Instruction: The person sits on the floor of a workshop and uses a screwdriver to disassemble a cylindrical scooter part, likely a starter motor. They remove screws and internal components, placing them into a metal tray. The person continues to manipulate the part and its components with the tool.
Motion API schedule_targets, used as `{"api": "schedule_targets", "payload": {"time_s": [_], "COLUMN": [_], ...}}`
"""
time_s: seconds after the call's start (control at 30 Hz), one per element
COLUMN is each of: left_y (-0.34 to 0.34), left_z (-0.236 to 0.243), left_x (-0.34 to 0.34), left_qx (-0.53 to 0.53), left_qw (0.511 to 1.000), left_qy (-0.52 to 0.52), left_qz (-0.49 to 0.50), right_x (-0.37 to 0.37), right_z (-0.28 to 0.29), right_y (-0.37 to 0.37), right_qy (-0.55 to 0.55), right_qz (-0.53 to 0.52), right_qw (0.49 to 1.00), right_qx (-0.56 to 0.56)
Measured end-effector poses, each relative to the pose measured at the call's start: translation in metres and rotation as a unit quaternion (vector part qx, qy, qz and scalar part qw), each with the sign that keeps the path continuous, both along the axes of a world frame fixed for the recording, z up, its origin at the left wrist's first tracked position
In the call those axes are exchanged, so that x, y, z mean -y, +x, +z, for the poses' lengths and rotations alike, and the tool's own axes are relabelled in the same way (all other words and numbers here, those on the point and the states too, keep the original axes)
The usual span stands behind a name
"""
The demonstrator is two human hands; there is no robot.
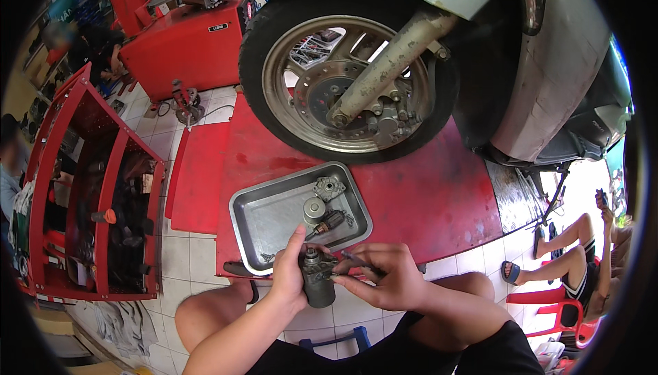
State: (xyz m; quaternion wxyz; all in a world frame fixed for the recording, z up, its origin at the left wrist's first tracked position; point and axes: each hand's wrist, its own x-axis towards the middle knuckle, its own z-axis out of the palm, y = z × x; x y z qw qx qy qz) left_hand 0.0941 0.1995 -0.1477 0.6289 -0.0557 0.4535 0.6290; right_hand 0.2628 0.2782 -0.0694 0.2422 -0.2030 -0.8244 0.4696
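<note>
My left hand wraps round a dark metal cylindrical motor housing, held upright with its shaft end up. My right hand pinches a small dark piece at the housing's top; whether it is a tool or a part is hard to tell. Just beyond my hands, a steel tray holds a round bracket, a silver cap, an armature and small pieces.
The tray rests on a red lift platform below a scooter's front wheel. A red shelved cart stands at left, a red cabinet behind. Other people are at left; another sits at right, legs outstretched.
</note>
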Motion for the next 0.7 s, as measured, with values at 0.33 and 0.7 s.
{"api": "schedule_targets", "payload": {"time_s": [0.33, 0.7], "left_y": [0.018, 0.017], "left_z": [0.007, 0.007], "left_x": [-0.01, -0.009], "left_qx": [-0.04, -0.087], "left_qw": [0.999, 0.995], "left_qy": [-0.013, 0.006], "left_qz": [0.022, 0.049], "right_x": [0.004, 0.006], "right_z": [-0.016, -0.007], "right_y": [0.001, -0.001], "right_qy": [0.091, 0.151], "right_qz": [-0.013, 0.004], "right_qw": [0.996, 0.985], "right_qx": [0.011, 0.08]}}
